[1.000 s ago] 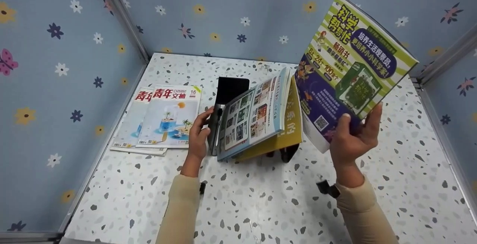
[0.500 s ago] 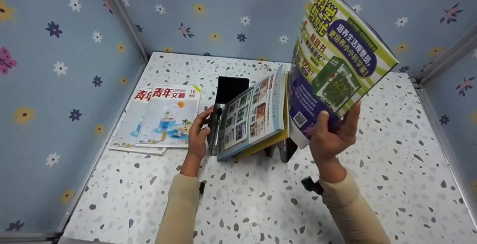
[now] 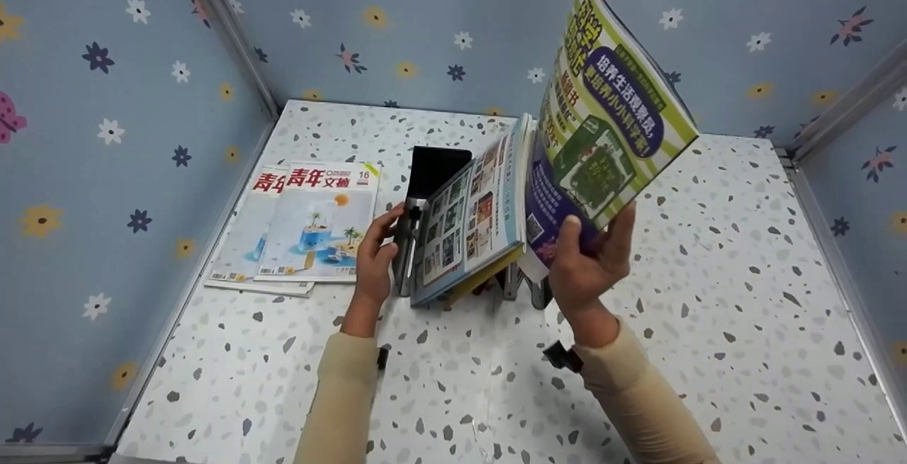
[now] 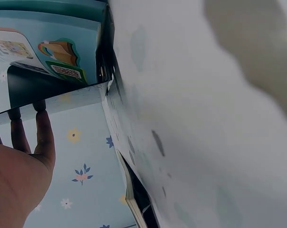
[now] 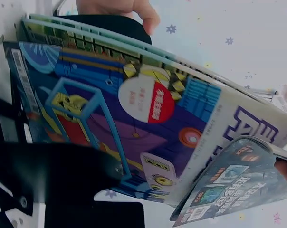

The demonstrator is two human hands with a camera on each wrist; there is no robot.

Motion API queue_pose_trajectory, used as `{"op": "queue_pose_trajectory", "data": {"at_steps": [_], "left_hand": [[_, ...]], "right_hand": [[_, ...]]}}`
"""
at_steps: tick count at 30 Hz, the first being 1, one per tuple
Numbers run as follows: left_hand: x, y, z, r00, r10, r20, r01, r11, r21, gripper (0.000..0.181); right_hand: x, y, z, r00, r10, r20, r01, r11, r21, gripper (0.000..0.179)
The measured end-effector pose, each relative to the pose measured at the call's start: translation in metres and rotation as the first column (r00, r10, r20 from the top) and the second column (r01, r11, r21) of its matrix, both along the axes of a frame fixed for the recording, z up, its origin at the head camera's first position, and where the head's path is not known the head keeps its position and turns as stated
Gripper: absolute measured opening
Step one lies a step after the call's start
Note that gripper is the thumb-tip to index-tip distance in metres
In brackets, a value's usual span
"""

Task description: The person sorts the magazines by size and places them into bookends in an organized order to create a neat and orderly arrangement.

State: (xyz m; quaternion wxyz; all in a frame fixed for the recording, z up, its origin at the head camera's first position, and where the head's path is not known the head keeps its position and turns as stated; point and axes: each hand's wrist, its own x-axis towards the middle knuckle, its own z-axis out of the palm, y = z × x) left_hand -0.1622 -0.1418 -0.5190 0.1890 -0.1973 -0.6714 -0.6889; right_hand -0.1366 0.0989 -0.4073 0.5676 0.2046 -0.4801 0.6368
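Note:
My right hand [image 3: 588, 266] grips the lower corner of a magazine with a green-striped and purple cover [image 3: 595, 159], thumb on its face and fingers behind. Raised and tilted, that magazine overlaps the right side of several magazines [image 3: 475, 216] leaning in a dark bookend rack [image 3: 439, 170]. In the right wrist view, the held magazine [image 5: 224, 190] crosses the lower end of a leaning magazine with a blue and purple cover [image 5: 110, 118]. My left hand [image 3: 374, 258] touches the rack's left side plate; in the left wrist view its fingertips [image 4: 39, 105] press on the plate.
Two magazines with red titles [image 3: 319, 223] lie overlapped flat on the speckled table [image 3: 453, 393], left of the rack. Flowered panels [image 3: 397, 39] enclose the table at the back and both sides. Dark rack feet [image 3: 510, 283] stick out below the leaning magazines.
My right hand has carried the green-striped magazine leftward, up against the leaning magazines, turning it more upright. The yellow-backed leaning magazine has swung left, closer to the others. My left hand stays at the rack.

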Motion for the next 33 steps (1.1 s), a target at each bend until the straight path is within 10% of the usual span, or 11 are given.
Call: {"op": "queue_pose_trajectory", "data": {"at_steps": [24,33], "left_hand": [[0.000,-0.001,-0.004,1.000,-0.024,0.017,0.024,0.999,0.027,0.049],[0.000,-0.001,-0.002,1.000,-0.021,0.004,0.021,0.999,0.027,0.049]], "right_hand": [[0.000,-0.027,-0.070,0.972,0.182,0.152,-0.206,0.964,0.167,0.068],[0.008,-0.036,-0.068,0.938,0.294,0.181,-0.331,0.917,0.221,0.076]]}}
